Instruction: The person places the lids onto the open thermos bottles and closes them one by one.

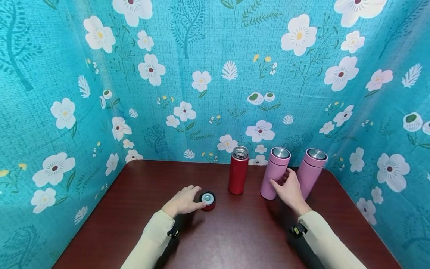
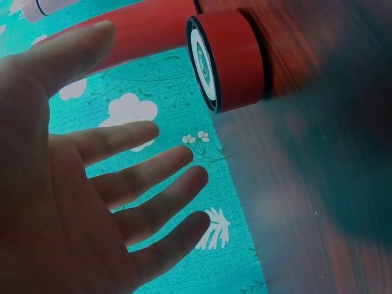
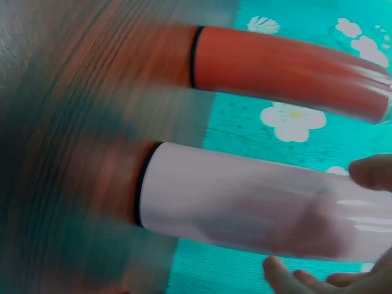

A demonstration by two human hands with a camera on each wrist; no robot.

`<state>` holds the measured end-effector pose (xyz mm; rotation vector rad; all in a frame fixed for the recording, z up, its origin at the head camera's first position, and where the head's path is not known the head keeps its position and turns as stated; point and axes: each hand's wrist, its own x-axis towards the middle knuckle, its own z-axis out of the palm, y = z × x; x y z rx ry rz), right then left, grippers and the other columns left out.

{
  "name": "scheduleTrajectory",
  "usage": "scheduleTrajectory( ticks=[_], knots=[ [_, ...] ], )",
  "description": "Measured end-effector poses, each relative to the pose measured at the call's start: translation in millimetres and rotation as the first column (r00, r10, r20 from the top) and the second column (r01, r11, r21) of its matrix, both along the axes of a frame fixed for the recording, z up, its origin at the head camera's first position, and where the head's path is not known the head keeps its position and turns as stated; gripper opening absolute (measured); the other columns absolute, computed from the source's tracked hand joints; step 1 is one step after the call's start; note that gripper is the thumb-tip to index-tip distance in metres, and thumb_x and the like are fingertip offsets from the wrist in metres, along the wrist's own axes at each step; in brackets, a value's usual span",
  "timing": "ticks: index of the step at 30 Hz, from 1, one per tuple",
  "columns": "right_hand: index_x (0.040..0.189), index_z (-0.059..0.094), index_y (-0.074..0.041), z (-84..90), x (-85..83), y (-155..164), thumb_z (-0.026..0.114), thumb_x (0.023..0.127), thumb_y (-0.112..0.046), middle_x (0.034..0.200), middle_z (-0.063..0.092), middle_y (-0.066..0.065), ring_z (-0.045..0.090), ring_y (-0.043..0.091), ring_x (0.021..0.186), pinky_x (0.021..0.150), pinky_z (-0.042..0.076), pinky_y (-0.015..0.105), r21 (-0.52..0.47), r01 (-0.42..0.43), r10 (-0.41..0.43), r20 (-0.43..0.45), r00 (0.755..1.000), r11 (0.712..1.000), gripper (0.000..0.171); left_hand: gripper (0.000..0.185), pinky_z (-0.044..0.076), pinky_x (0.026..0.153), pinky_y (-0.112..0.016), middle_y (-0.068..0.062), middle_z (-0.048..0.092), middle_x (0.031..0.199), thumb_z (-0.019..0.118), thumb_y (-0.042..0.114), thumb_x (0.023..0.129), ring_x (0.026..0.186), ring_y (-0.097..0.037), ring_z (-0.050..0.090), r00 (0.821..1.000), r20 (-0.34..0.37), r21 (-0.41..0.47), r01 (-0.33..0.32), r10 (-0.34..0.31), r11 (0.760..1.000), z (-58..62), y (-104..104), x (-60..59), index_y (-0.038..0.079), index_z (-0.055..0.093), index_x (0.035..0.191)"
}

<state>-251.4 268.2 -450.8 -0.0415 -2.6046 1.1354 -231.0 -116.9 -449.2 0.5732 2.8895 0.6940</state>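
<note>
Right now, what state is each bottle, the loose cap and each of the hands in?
Red bottle: upright, uncapped, steel mouth showing.
Red cap: off the bottle, lying on the table with its inside up.
Left pink bottle: upright, lid on, held.
Right pink bottle: upright, lid on, untouched.
Left hand: fingers straight, beside the red cap.
Right hand: fingers wrapping the left pink bottle.
</note>
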Motion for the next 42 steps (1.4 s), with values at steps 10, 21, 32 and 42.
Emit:
scheduleTrajectory(
  ticks=[10, 21, 32, 42],
  knots=[
    [0.115, 0.056, 0.008, 11.6, 39.1, 0.3, 0.068, 0.085, -0.027, 0.101, 0.062, 0.020, 0.059, 0.029, 0.086, 0.073, 0.052, 0.044, 0.287, -0.221, 0.190, 0.133, 0.973, 0.932, 0.047, 0.059, 0.044, 0.089, -0.050, -0.015, 0.055, 0.123, 0.070, 0.041, 0.083, 0.108, -0.030, 0.052, 0.997, -0.054, -0.065, -0.053, 0.050, 0.996, -0.9, 5.2, -0.4, 0.006, 0.055, 0.128],
    [0.126, 0.050, 0.000, 24.0, 40.1, -26.0, 0.068, 0.086, -0.034, 0.117, 0.060, 0.019, 0.062, 0.031, 0.098, 0.080, 0.052, 0.044, 0.145, -0.253, 0.242, 0.090, 0.966, 0.957, 0.056, 0.076, 0.043, 0.092, -0.048, -0.019, 0.046, 0.131, 0.071, 0.044, 0.081, 0.115, -0.032, 0.048, 0.998, 0.027, 0.072, -0.055, 0.053, 0.996, -12.5, 17.5, -7.4, 0.001, 0.042, 0.138],
    [0.135, 0.040, -0.003, 18.6, 15.4, -51.1, 0.069, 0.085, -0.041, 0.128, 0.052, 0.020, 0.057, 0.035, 0.110, 0.089, 0.047, 0.047, -0.055, -0.306, 0.309, 0.058, 0.949, 0.950, 0.069, 0.087, 0.044, 0.090, -0.048, -0.021, 0.044, 0.128, 0.077, 0.045, 0.073, 0.114, -0.035, 0.048, 0.997, 0.073, 0.011, -0.035, 0.034, 0.999, -21.8, 28.8, -13.2, 0.001, 0.040, 0.138],
    [0.141, 0.029, -0.003, 17.2, -11.7, -69.1, 0.072, 0.083, -0.034, 0.136, 0.043, 0.020, 0.051, 0.035, 0.117, 0.090, 0.047, 0.047, -0.075, -0.271, 0.277, 0.078, 0.958, 0.960, 0.079, 0.086, 0.044, 0.090, -0.049, -0.022, 0.044, 0.128, 0.081, 0.039, 0.072, 0.116, -0.036, 0.047, 0.995, 0.088, -0.056, -0.048, 0.053, 0.997, -23.2, 34.9, -18.9, 0.003, 0.040, 0.138]
  ],
)
